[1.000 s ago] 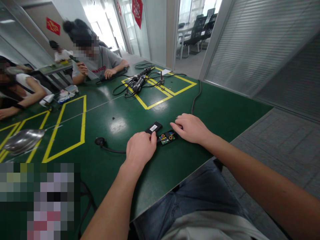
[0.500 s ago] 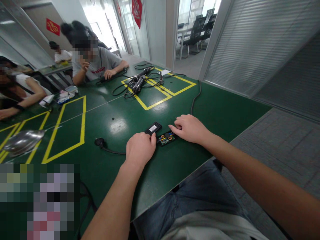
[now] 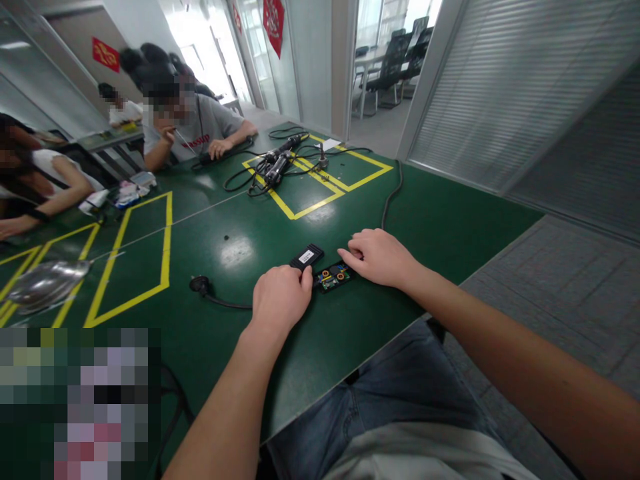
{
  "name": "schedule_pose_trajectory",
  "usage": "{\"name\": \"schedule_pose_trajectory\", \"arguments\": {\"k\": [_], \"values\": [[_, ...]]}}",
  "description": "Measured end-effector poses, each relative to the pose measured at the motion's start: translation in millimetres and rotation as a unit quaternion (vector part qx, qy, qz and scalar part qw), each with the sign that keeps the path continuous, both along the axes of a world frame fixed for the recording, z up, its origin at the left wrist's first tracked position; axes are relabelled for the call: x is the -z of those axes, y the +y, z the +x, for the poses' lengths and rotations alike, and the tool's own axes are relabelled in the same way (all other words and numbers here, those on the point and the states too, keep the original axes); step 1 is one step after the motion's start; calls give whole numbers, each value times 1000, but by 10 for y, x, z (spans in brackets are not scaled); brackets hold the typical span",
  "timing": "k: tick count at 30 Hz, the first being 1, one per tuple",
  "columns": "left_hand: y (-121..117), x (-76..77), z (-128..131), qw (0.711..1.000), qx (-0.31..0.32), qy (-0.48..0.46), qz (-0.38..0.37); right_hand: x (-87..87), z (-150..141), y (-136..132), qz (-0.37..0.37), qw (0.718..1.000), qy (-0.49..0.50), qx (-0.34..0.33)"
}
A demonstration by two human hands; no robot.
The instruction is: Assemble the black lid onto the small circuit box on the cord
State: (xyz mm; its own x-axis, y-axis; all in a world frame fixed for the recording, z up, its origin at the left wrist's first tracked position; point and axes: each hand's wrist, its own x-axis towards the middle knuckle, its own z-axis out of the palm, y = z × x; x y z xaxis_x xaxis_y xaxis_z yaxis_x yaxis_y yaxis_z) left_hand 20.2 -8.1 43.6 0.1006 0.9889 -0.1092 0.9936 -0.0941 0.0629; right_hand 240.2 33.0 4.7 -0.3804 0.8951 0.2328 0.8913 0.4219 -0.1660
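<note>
A small circuit board [image 3: 331, 276] with coloured parts lies on the green table [image 3: 380, 313] between my hands. Its black cover [image 3: 307, 256] with a white label rests just behind it. My left hand [image 3: 280, 300] is curled closed at the board's left end, where a black cable [image 3: 220, 300] with a plug [image 3: 199, 284] runs off to the left; whether it grips anything is hidden. My right hand [image 3: 377, 257] rests on the board's right end, fingers bent and pressing down on it.
Yellow tape boxes [image 3: 145, 253] mark the table. Tools and tangled cables [image 3: 277, 167] lie at the far middle. Another black cable [image 3: 393, 193] runs back right. A silver bag [image 3: 45, 283] lies at the left. Other people [image 3: 195, 127] sit at the far left side.
Both my hands stay in place on the board. The person across the table has shifted a little.
</note>
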Motion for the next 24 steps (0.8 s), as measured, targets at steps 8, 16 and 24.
{"name": "schedule_pose_trajectory", "arguments": {"k": [8, 16, 24], "values": [[-7, 6, -4, 1000, -4, -6, -4, 6, 4, -2, 2, 1000, -5, -2], [0, 7, -8, 1000, 0, -5, -5, 3, -7, -5, 0, 1000, -20, 1], [0, 9, -11, 1000, 4, -7, -2, 0, -6, -5, 2, 1000, -17, -1]]}}
